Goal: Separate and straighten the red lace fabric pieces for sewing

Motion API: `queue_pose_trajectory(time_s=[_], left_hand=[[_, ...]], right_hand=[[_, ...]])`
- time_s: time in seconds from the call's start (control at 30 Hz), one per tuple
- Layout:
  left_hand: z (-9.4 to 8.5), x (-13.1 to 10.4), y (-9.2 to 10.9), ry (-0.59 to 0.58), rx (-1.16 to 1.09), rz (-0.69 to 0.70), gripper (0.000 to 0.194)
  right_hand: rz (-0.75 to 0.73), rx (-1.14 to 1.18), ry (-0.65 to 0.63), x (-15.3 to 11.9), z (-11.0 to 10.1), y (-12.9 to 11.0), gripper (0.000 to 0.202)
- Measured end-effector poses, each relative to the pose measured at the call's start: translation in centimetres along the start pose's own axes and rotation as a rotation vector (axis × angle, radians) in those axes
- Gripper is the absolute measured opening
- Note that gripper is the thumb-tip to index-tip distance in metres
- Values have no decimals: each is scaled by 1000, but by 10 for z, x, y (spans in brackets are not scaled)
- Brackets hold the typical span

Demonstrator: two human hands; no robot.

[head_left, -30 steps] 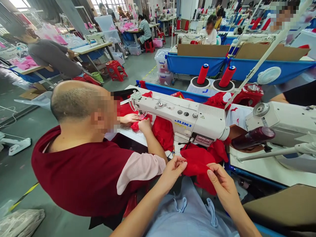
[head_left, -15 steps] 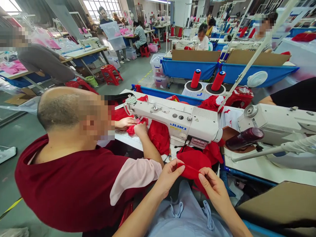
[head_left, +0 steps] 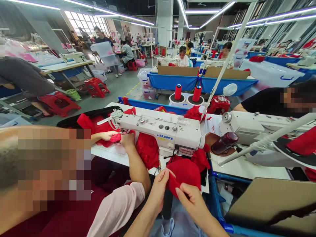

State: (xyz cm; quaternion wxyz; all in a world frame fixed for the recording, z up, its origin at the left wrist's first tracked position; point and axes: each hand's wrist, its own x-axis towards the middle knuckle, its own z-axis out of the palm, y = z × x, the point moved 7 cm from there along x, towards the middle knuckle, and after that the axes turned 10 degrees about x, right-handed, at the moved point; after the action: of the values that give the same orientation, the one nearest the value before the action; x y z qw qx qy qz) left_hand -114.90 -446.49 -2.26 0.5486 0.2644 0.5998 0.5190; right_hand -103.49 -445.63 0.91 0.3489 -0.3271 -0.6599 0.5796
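A piece of red fabric (head_left: 185, 171) is stretched between my two hands, its far part resting on the white table edge. My left hand (head_left: 160, 186) pinches its left side between thumb and fingers. Lower and to the right, my right hand (head_left: 194, 199) pinches the near edge. Beyond the fabric stands a white sewing machine (head_left: 158, 130). A co-worker's hands (head_left: 127, 140) hold a small red piece (head_left: 115, 137) by the needle end of that machine. More red cloth (head_left: 147, 149) lies bunched under the machine's arm.
The co-worker's pink sleeve (head_left: 117, 210) is close on my left. Two red thread cones (head_left: 178, 92) stand behind the machine. A dark red bottle (head_left: 224, 143) leans at the right, near a second sewing machine (head_left: 247, 123). A cardboard sheet (head_left: 274, 204) sits at lower right.
The view has tilted up and shifted. My right hand has moved down along the fabric, and my left hand is turned more upright. The co-worker's head appears lower left.
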Motion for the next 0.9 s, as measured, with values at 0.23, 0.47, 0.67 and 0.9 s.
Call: queue_pose_trajectory(time_s=[0.23, 0.47, 0.67, 0.9], left_hand=[[15, 18, -10, 33, -91, -77, 59], [8, 11, -33, -12, -237, -235, 56], [0, -4, -37, 5, -330, -396, 47], [7, -6, -31, -107, -293, -286, 52]], right_hand=[[-146, -176, -86, -4, 23, -13, 30], [-81, -33, -3, -6, 17, -2, 32], [15, 105, 122, 1, -2, 5, 42], [78, 129, 133, -8, -4, 9, 51]])
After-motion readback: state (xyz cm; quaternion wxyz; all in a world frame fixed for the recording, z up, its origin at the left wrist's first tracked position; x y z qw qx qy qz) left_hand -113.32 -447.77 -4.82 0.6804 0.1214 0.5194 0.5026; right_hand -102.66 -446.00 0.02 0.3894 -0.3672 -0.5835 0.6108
